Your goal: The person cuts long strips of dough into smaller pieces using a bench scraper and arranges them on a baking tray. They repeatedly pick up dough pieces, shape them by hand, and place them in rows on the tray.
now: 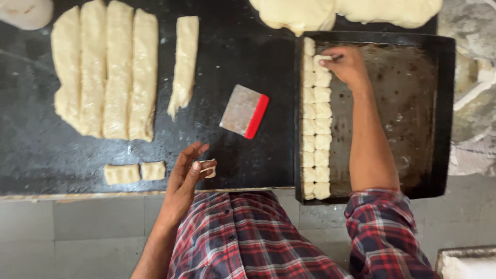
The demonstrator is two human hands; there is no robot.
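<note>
My right hand (pixel 347 64) reaches into a dark baking tray (pixel 413 113) and holds a small dough piece (pixel 323 59) at the far end of the second row of cut dough pieces (pixel 322 139). A first row (pixel 308 113) lies along the tray's left wall. My left hand (pixel 185 178) hovers near the counter's front edge with a small dough piece (pixel 209 169) at its fingertips. Two cut dough pieces (pixel 134 172) lie to its left. Several long dough strips (pixel 106 72) and a single strip (pixel 184 62) lie on the black counter.
A metal dough scraper with a red handle (pixel 244 111) lies between the strips and the tray. Large dough sheets (pixel 346 13) hang at the far edge. A dough lump (pixel 26 13) sits top left. A white container (pixel 467 263) is at bottom right.
</note>
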